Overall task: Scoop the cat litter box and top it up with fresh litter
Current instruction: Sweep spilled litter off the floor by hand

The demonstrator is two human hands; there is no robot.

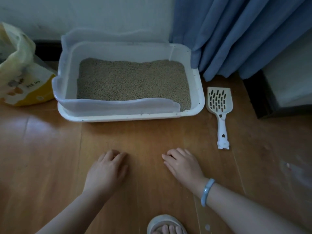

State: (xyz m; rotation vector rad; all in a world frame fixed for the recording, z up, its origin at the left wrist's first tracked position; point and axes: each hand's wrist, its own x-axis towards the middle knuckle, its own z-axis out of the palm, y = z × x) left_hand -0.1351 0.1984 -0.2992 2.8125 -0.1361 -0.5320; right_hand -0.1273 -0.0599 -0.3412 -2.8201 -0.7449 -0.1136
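- both hands are down on the wooden floor point(50, 149) in front of the litter box point(199, 92), palms facing down, holding nothing
- left hand point(106, 173) sits around 7 o'clock in the shot, forearm coming up from the bottom left corner, fingers curled under a bit and bunched together, tips on the boards
- right hand point(183, 164) is around 5 o'clock, forearm angling in from the bottom right, fingers slightly spread and bent, pointing toward 10 o'clock, tips touching the floor
- pale blue bangle point(207, 191) on the right wrist
- the two hands are near each other but apart, bare floor between them
- litter box is at 12 o'clock from the hands, white tray with a clear splash guard around the back, left and most of the front, and a fairly even bed of tan litter point(133, 80) inside
- the scoop point(219, 105) is lying flat on the floor just beside the box's right edge, roughly 2 o'clock from the right hand, slotted head toward the wall, handle pointing back at me, nobody touching it
- yellow and white litter bag point(22, 78) stands open at 9 to 10 o'clock, just left of the box
- blue curtain point(244, 31) hangs at 1 o'clock behind the box's right corner
- toes in a grey slipper point(166, 225) poke in at 6 o'clock
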